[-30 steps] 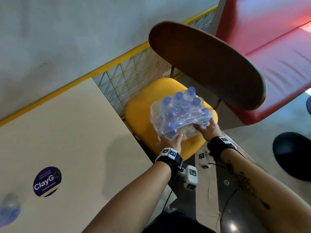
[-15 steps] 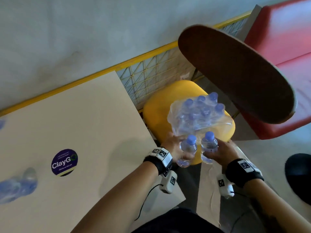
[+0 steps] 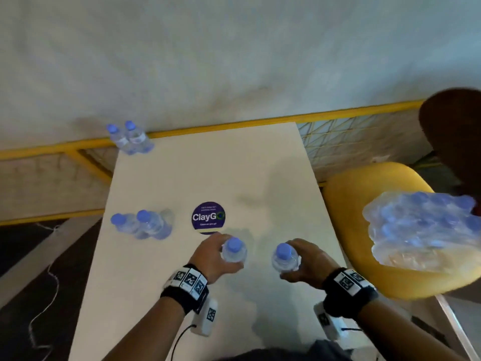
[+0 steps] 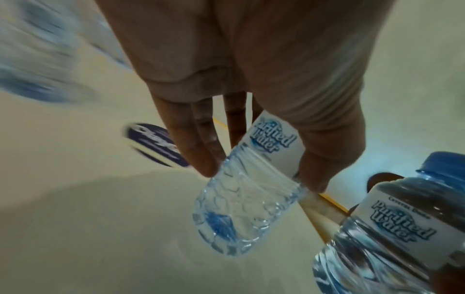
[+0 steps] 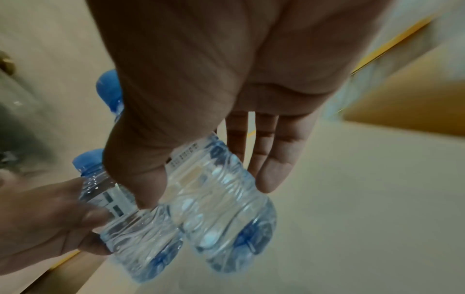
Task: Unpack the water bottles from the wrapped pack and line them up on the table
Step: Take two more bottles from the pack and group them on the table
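Observation:
I hold two small clear water bottles with blue caps over the near part of the cream table (image 3: 161, 295). My left hand (image 3: 229, 256) grips one bottle (image 3: 234, 245) around its label, close to the purple ClayGo sticker (image 3: 208, 217). My right hand (image 3: 296, 261) grips the other bottle (image 3: 283, 252) just to its right. In the left wrist view the left hand (image 4: 259, 173) holds its bottle (image 4: 246, 208) tilted above the tabletop. In the right wrist view the right hand (image 5: 208, 191) wraps its bottle (image 5: 226, 228). The wrapped pack (image 3: 421, 230) lies on the yellow chair seat (image 3: 346, 204) at the right.
Two bottles (image 3: 130, 138) stand at the table's far left corner, and a few more (image 3: 143, 225) stand by its left edge. A yellow rail with mesh (image 3: 338, 142) runs behind the table. A brown chair back (image 3: 453, 131) rises at the far right.
Each hand has drawn a bottle out of the pack on the chair and carried it left over the table. My view has swung left to the tabletop.

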